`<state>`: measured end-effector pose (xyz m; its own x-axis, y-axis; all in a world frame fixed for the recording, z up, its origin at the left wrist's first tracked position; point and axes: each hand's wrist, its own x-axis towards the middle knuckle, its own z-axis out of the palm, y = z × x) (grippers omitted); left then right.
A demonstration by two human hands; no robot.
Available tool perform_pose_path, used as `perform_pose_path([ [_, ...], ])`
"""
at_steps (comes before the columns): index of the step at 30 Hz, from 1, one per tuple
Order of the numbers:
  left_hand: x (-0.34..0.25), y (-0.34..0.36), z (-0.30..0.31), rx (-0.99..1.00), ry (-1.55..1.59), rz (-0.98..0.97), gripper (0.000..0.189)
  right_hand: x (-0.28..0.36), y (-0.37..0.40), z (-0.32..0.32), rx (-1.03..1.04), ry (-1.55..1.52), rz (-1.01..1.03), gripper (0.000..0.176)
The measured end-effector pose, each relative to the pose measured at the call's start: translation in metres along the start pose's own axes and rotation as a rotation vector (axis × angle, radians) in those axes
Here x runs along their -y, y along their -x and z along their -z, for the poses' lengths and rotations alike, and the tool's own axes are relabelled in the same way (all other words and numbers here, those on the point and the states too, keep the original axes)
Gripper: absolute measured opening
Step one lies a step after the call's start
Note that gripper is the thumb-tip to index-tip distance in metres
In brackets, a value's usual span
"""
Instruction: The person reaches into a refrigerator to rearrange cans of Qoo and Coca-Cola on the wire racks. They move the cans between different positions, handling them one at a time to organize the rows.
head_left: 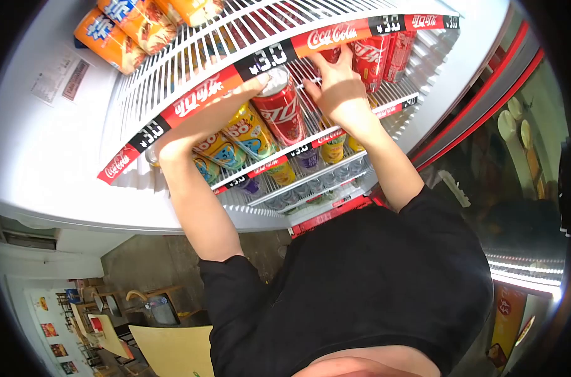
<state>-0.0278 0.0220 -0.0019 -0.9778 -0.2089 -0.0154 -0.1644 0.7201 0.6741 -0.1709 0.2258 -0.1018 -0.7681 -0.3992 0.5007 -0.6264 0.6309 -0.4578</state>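
A red Coca-Cola can (280,113) with a silver lid stands tilted in this view at the front of the drinks shelf. My left hand (219,110) reaches in from the left under the price strip, a fingertip against the rim of that can; its other fingers are largely hidden by the strip and the can. To the right of the can, my right hand (339,91) reaches up with thumb and fingers apart, fingertips behind the strip beside a red can (328,55). More red cans (370,63) stand to its right. Yellow cans (251,131) sit below my left hand.
The white wire shelf (191,47) with its red price strip (200,97) overhangs both hands. Orange cans (113,41) stand on it at upper left. Lower shelves hold more drinks. The red-edged door (480,94) stands open at right. A yellow table (172,349) is at lower left.
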Motion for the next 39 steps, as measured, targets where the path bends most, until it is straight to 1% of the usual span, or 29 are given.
perform_pose_path([
  [2, 0.018, -0.014, -0.007, -0.194, -0.110, -0.255, 0.050, 0.002, -0.004, 0.003, 0.092, -0.002, -0.041, 0.065],
  [5, 0.030, -0.018, -0.008, -0.260, -0.371, -0.357, 0.046, 0.004, -0.004, 0.005, 0.099, 0.008, -0.025, 0.067],
  [6, 0.032, -0.018, -0.007, -0.258, -0.376, -0.409, 0.043, 0.004, -0.003, 0.004, 0.093, 0.001, -0.014, 0.066],
  [9, 0.025, -0.011, -0.006, -0.213, -0.306, -0.480, 0.032, 0.000, 0.001, 0.002, 0.078, -0.017, 0.008, 0.066],
  [10, 0.022, -0.008, -0.006, -0.194, -0.269, -0.491, 0.028, -0.002, 0.005, 0.002, 0.025, -0.051, 0.046, 0.062],
  [13, 0.041, -0.022, -0.014, -0.210, -0.233, -0.422, 0.039, -0.012, 0.016, 0.004, -0.020, -0.097, 0.164, 0.062],
  [14, 0.045, -0.023, -0.014, -0.217, -0.220, -0.407, 0.040, -0.004, 0.020, 0.019, 0.077, -0.134, 0.096, 0.057],
  [21, 0.042, -0.018, -0.012, -0.235, -0.302, -0.369, 0.050, -0.016, 0.040, 0.037, 0.111, -0.181, 0.288, 0.055],
  [22, 0.042, -0.017, -0.013, -0.241, -0.312, -0.365, 0.051, -0.017, 0.041, 0.040, 0.133, -0.246, 0.318, 0.054],
  [25, 0.040, -0.020, -0.016, -0.245, -0.343, -0.341, 0.055, -0.013, 0.048, 0.052, 0.323, -0.356, 0.218, 0.055],
  [26, 0.040, -0.020, -0.016, -0.244, -0.353, -0.338, 0.057, -0.017, 0.049, 0.047, 0.161, -0.305, 0.429, 0.054],
  [29, 0.035, -0.022, -0.015, -0.265, -0.421, -0.359, 0.062, -0.018, 0.050, 0.053, 0.202, -0.266, 0.450, 0.051],
  [30, 0.034, -0.021, -0.015, -0.279, -0.460, -0.375, 0.065, -0.020, 0.050, 0.053, 0.193, -0.263, 0.476, 0.049],
  [32, 0.034, -0.020, -0.013, -0.289, -0.478, -0.385, 0.064, -0.023, 0.049, 0.053, 0.173, -0.258, 0.528, 0.044],
  [35, 0.031, -0.017, -0.012, -0.288, -0.426, -0.386, 0.063, -0.028, 0.053, 0.052, 0.239, -0.330, 0.508, 0.043],
  [39, 0.028, -0.013, -0.011, -0.294, -0.382, -0.388, 0.062, -0.029, 0.054, 0.049, 0.205, -0.366, 0.550, 0.044],
])
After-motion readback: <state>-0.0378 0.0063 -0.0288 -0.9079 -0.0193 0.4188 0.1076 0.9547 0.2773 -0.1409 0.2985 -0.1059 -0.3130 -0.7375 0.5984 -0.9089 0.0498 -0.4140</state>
